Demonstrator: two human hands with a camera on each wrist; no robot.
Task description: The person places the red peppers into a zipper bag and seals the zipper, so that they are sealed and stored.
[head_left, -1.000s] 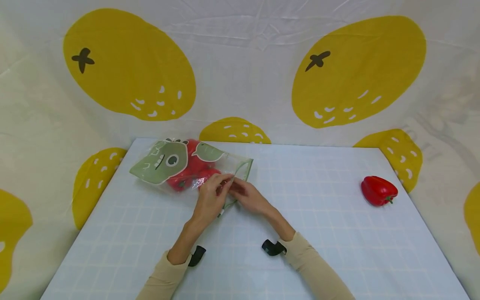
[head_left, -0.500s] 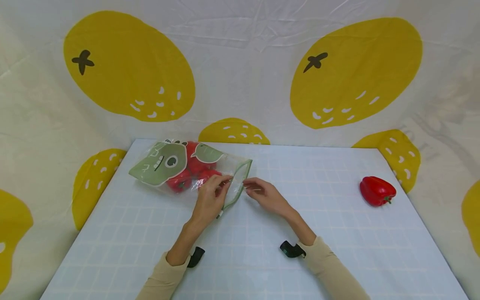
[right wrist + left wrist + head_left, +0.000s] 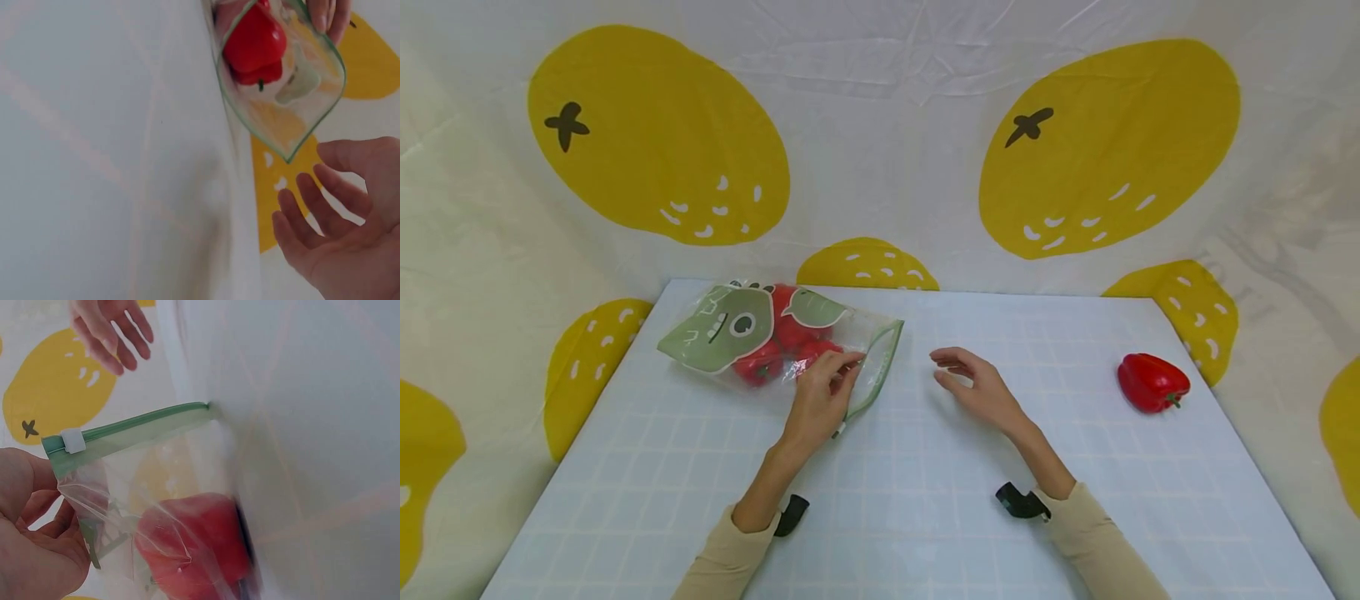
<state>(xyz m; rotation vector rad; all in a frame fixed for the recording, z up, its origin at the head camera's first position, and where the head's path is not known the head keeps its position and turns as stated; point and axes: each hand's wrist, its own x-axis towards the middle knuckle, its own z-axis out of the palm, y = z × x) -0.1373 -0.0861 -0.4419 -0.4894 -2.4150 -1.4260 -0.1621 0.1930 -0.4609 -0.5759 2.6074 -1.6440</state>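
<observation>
On the left of the table lies a clear zip bag (image 3: 718,337) with a green monster print, several red bell peppers (image 3: 790,329) inside it. My left hand (image 3: 822,400) pinches the upper side of the bag near its mouth and lifts it. The green-edged mouth (image 3: 340,81) gapes toward the right, with one pepper (image 3: 253,44) showing inside. A white slider (image 3: 73,440) sits at one end of the zip strip. My right hand (image 3: 985,393) is held off to the right of the mouth, fingers loosely bent, holding nothing.
A single red bell pepper (image 3: 1152,383) lies on the far right of the table, beyond my right hand. The table (image 3: 880,517) has a pale blue checked cover. Behind it hangs a white cloth (image 3: 887,167) printed with yellow fruit.
My right hand has let go of the bag's mouth and moved right, away from it. The mouth has spread wider. My left hand keeps its pinch in the same place.
</observation>
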